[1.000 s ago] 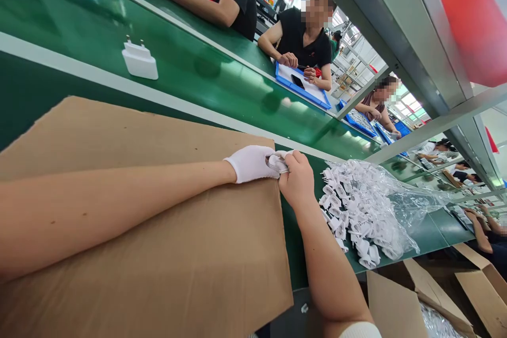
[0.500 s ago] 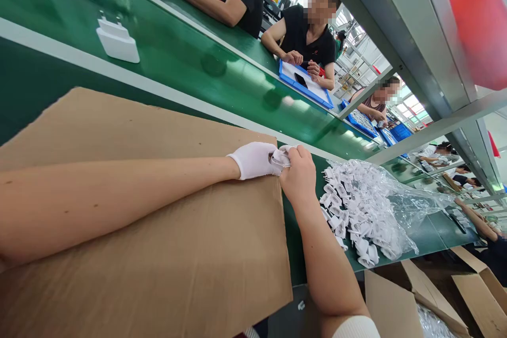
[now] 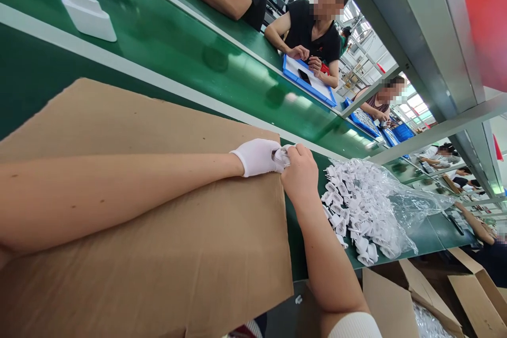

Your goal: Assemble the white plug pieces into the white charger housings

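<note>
My left hand [image 3: 259, 157], in a white glove, reaches across the cardboard and has its fingers closed at the sheet's right edge. Against it, my bare right hand [image 3: 301, 173] is closed with its fingertips pinched together. Between the two is a small white plastic part [image 3: 282, 157], mostly covered by the fingers; its exact shape cannot be made out. Just right of my right hand lies a heap of white plug housings [image 3: 336, 200], partly under a clear plastic bag [image 3: 420, 203]. A white plug charger [image 3: 90, 15] with two pins lies on the green belt at upper left.
A large cardboard sheet [image 3: 166, 232] covers the near bench. Beyond it runs the green conveyor belt [image 3: 178, 58] with a pale rail. Across it, a person works over a blue tray [image 3: 309, 82]. Metal beams [image 3: 420, 37] slant overhead. Open cartons [image 3: 390, 301] stand at lower right.
The white charger has moved left along the belt. My hands stay together on the small white part, with only slight finger movement. The view has shifted a little.
</note>
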Demonstrator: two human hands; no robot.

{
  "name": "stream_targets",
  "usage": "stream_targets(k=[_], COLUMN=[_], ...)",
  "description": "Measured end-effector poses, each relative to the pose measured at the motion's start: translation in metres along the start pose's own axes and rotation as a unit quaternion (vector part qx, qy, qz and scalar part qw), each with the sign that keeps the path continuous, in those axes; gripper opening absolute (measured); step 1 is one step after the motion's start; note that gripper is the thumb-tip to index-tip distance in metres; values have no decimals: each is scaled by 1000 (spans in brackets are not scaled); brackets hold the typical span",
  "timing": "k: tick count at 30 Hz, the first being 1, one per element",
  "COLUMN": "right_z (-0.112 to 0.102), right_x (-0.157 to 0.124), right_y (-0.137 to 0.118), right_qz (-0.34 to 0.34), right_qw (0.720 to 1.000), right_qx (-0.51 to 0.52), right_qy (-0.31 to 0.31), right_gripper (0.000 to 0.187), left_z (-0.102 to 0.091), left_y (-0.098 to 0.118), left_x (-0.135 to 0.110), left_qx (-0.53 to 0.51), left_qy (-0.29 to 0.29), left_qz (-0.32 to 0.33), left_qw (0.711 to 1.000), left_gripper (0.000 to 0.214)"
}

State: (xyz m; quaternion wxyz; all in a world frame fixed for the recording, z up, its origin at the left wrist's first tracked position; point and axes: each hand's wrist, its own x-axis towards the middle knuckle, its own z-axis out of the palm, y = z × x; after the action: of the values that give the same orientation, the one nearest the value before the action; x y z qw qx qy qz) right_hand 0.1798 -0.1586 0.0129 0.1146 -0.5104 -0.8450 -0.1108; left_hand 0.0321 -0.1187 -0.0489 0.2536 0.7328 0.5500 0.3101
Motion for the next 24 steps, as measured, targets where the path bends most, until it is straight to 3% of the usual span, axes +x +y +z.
stream_targets(k=[3, 9, 16, 20, 24], right_z=[2, 5, 5, 9, 27], right_x=[-1, -2, 1, -3, -10], right_y=[3, 6, 1, 4, 10], right_qz=[-8, -8, 24, 39, 84], right_qw=[1000, 1000, 999, 994, 976], right_qx=[3, 9, 27, 82, 180], right_qy=[14, 16, 31, 55, 90], right_gripper=[29, 29, 29, 31, 37], left_z=[-1, -5, -18, -15, -7], left_y=[1, 11, 20, 22, 13], left_x=[-1, -11, -18, -19, -14], left_qx=[21, 26, 161, 175, 123], left_qy=[-31, -20, -39, -40, -28], left_qz=[6, 13, 26, 29, 11], left_qw=[999, 999, 986, 983, 992], left_gripper=[30, 29, 34, 35, 32])
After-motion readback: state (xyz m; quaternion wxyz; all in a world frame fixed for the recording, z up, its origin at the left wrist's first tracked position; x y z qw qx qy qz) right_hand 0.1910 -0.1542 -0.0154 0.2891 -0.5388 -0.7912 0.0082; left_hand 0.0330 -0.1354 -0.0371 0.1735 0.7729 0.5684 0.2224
